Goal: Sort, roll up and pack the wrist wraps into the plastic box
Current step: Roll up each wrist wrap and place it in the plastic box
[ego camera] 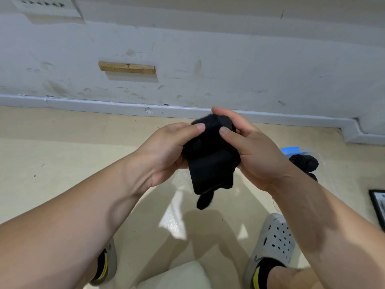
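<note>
A black wrist wrap (210,155) is held in the air in front of me, partly rolled, with a loose end hanging below it. My left hand (166,151) grips its left side, thumb on top. My right hand (250,149) grips its right side, thumb pressed on the roll. To the right, on the floor, stands the clear plastic box (291,150) with a blue edge, mostly hidden behind my right forearm. Black wraps (306,162) lie inside it.
I stand on a beige floor (62,163) close to a scuffed white wall (208,59) with a grey skirting board. My feet in grey perforated clogs (275,240) are below. A dark-framed object (378,207) lies at the right edge. A pale object (177,276) sits at bottom centre.
</note>
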